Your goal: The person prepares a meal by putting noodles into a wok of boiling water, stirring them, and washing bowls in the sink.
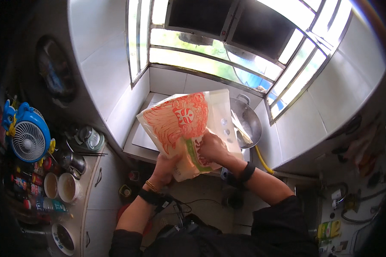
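Hands busy before a kitchen window: the person's left hand (164,168) grasps the lower left edge of a pale printed bag (176,118), while the right hand (212,149) bunches against its front, fingertips hidden, so whether it pinches the bag cannot be told. The bag is held up, tilted, above the front edge of a white ledge (138,153). Beyond it, by the ledge's right end, pale sticks (241,127) slant across the near left rim of a wok (254,116). Those sticks already being there suggests a start made; the bag, not yet set down, remains to be dealt with. Far left, a blue fan (30,139) and bowls (67,187) crowd the counter (92,165).
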The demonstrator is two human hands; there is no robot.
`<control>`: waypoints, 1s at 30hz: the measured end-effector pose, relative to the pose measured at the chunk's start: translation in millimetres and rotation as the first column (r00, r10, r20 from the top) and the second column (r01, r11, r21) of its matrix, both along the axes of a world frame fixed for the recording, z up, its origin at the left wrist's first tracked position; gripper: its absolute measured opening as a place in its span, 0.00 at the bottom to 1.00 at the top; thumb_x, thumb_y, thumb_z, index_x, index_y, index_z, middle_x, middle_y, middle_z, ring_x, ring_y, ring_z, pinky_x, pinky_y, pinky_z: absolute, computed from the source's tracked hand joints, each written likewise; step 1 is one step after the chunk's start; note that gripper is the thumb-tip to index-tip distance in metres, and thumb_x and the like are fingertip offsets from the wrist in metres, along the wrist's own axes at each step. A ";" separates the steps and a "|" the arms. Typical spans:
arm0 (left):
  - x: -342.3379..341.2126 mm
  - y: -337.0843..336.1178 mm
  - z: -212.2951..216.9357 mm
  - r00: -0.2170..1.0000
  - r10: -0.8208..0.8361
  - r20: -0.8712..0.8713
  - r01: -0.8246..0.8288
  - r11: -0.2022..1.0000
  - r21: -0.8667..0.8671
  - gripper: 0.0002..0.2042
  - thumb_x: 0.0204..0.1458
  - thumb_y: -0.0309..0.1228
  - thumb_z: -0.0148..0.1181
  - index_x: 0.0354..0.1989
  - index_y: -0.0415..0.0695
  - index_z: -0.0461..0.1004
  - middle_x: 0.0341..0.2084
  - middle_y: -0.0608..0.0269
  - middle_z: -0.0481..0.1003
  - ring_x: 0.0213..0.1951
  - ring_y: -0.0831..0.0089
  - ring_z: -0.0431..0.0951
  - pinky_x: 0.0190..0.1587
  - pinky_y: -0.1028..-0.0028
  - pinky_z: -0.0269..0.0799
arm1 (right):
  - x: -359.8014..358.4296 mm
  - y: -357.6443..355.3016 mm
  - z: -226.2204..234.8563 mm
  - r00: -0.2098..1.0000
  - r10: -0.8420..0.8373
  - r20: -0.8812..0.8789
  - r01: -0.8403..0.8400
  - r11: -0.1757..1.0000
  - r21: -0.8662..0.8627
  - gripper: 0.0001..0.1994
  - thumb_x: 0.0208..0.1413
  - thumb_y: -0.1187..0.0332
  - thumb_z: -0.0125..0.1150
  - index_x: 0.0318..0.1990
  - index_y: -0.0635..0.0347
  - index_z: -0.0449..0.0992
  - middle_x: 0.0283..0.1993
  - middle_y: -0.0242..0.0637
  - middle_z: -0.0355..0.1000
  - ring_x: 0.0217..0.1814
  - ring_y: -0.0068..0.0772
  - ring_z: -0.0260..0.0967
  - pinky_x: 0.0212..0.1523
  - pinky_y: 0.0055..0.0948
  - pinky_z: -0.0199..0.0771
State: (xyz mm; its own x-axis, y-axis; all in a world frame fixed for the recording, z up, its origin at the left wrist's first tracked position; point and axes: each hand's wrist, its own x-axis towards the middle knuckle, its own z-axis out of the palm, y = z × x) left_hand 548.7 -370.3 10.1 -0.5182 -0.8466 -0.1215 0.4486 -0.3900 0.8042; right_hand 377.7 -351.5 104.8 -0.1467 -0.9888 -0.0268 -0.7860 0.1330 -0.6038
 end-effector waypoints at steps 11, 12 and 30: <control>-12.9 -6.5 -15.8 0.990 0.034 0.137 -0.034 0.999 -0.005 0.19 0.48 0.19 0.54 0.51 0.37 0.63 0.42 0.57 0.72 0.41 0.67 0.74 0.42 0.70 0.73 | -44.8 -11.2 1.1 0.778 0.269 0.568 -0.436 0.882 0.180 0.21 0.39 0.76 0.52 0.46 0.71 0.67 0.36 0.43 0.72 0.38 0.30 0.68 0.42 0.26 0.68; -15.9 -6.9 -17.8 0.995 0.060 0.081 -0.064 0.997 0.039 0.20 0.49 0.19 0.52 0.52 0.37 0.61 0.43 0.57 0.71 0.42 0.67 0.74 0.43 0.69 0.73 | -43.5 -11.2 14.3 0.906 0.347 0.242 -0.410 0.860 0.302 0.21 0.40 0.73 0.53 0.45 0.71 0.66 0.36 0.44 0.71 0.38 0.30 0.68 0.41 0.27 0.68; -5.5 -61.0 -41.7 0.916 0.246 -0.317 -0.216 0.968 0.126 0.24 0.50 0.21 0.56 0.57 0.41 0.58 0.50 0.59 0.67 0.50 0.64 0.69 0.52 0.64 0.69 | -223.1 55.0 67.5 0.679 -0.042 0.733 -0.227 0.938 0.264 0.22 0.46 0.72 0.64 0.48 0.64 0.62 0.31 0.36 0.69 0.23 0.22 0.69 0.24 0.20 0.74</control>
State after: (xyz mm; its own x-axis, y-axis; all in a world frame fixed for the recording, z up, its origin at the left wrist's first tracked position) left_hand 543.1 -431.3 -31.6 -0.3326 -0.9414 -0.0564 0.7672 -0.3048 0.5643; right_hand 154.7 -296.5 172.3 0.1431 -0.9117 -0.3852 -0.1425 0.3662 -0.9196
